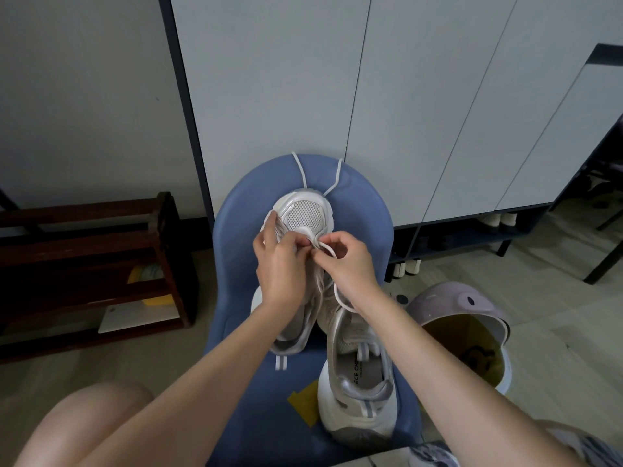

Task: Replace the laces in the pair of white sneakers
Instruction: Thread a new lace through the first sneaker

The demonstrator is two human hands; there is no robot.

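Observation:
Two white sneakers lie on a blue stool (357,210). The far sneaker (303,214) points away from me, its mesh toe showing. My left hand (281,264) grips its left side near the lowest eyelets. My right hand (347,261) pinches a white lace (328,250), which forms a small loop between both hands. Two white lace ends (303,175) trail over the stool's far edge. The near sneaker (360,375) lies by my right forearm with its opening towards me and no lace visible in it.
A grey cabinet (371,96) stands behind the stool, with shoes in its bottom shelf (499,220). A dark wooden rack (84,264) is at the left. A lilac bin with a tilted lid (462,308) stands at the right. My knee (91,423) is at the bottom left.

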